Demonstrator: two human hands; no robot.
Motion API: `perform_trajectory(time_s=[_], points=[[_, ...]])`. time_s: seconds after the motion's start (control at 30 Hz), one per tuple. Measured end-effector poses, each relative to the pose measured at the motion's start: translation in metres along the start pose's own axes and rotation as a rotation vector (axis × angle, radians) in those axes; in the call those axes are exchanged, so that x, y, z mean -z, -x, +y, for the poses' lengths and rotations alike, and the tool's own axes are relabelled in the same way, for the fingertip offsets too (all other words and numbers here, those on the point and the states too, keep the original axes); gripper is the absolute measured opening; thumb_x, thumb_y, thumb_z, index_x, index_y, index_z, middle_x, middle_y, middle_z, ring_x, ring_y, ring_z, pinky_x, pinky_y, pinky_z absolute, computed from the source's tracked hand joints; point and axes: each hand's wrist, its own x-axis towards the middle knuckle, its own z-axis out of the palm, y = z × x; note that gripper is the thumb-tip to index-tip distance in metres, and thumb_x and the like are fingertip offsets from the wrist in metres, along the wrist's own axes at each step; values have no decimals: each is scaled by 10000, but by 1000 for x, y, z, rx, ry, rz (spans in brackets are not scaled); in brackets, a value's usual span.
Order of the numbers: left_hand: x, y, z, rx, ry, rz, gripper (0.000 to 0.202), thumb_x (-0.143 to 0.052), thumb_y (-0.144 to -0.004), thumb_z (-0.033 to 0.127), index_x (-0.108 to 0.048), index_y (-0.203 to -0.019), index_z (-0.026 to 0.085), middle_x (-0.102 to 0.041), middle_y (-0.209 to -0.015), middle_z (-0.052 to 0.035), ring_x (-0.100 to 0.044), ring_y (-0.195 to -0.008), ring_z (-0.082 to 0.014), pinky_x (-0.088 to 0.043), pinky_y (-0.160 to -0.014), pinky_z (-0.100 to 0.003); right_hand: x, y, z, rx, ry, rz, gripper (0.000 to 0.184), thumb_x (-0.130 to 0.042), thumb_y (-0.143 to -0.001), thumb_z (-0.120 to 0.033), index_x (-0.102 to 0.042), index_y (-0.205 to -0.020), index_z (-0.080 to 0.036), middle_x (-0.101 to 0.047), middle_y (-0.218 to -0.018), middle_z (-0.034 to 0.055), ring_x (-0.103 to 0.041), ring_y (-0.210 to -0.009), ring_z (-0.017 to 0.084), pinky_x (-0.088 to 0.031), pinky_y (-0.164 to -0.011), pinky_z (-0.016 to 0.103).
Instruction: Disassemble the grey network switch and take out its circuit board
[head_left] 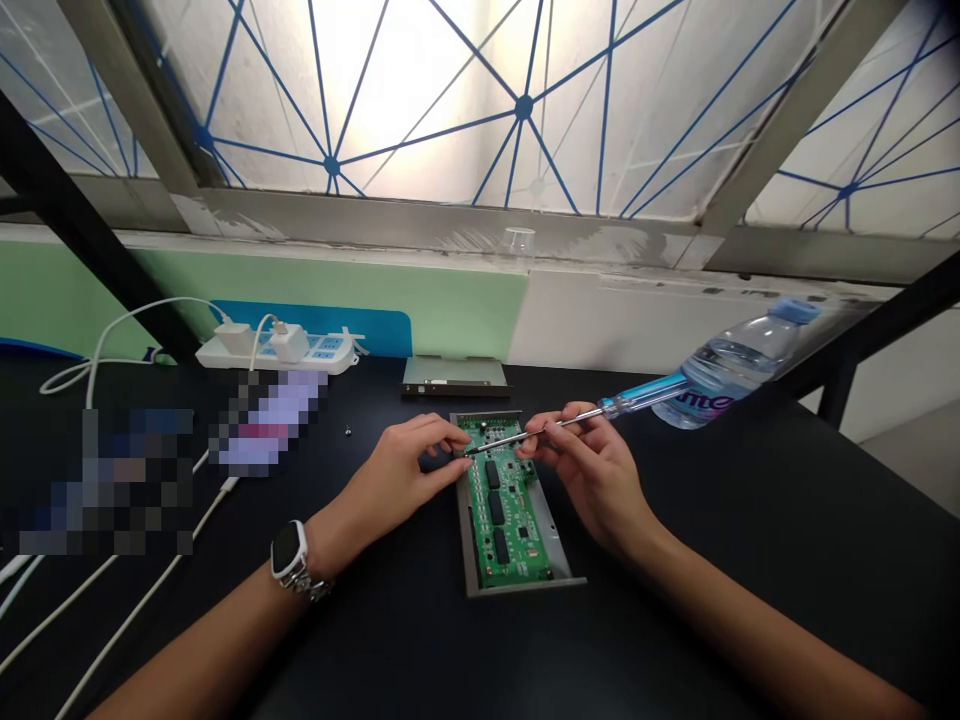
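Observation:
A screwdriver (645,393) with a clear blue handle and long metal shaft slants over the green circuit board (517,540). My right hand (592,465) is closed around the shaft, its fingers pinching the metal over the board's right edge. My left hand (420,460) has thumb and index finger drawn together at the dark tip, above the board's upper left edge. Whatever they pinch there is too small to make out. The board lies in a shallow grey metal tray (463,550) and carries several black chips.
A separate metal cover (455,375) lies at the back by the wall. Small screws (347,432) are on the black table to the left. A water bottle (731,365) stands back right. White cables, a power strip (330,353) and a blurred phone (274,420) occupy the left.

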Motion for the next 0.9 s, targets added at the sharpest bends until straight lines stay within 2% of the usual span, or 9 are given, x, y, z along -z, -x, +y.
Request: perform_trajectory(time_s=[0.3,0.47,0.67,0.9], points=[[4,-2,2,-7,-43,-8,76,-682,-925,184,-750,-960,191,-744,-894,-17,-661,-778,-143,-516,-704,-253,-2,3,-4,-2,-41,47,301,-801,-824,-242,-517,-922,-248,-757,-880,11,-706,-712,172,-593,-755,366],[37,-3,-14,-24,-287,-73,158,-585,-965,244,-732,-995,194,-711,-1005,-59,-670,-904,-191,-514,-820,-312,6,-2,-7,-14,-26,128,343,-835,-770,-252,-517,-900,-244,-754,-845,11,-691,-681,176,-585,-723,367],[79,3,-48,180,-488,-127,257,-596,-916,404,-746,-863,202,-715,-856,-64,-666,-767,-220,-500,-709,-334,11,-4,-5,-38,-17,144,346,-838,-752,-246,-515,-875,-243,-744,-824,8,-663,-659,168,-574,-696,357],[93,4,-54,259,-468,-108,168,-608,-773,306,-728,-835,206,-744,-838,-68,-690,-754,-229,-534,-713,-323,9,-3,-6,-46,-17,144,334,-825,-759,-232,-513,-875,-241,-744,-819,14,-657,-657,171,-564,-684,345]])
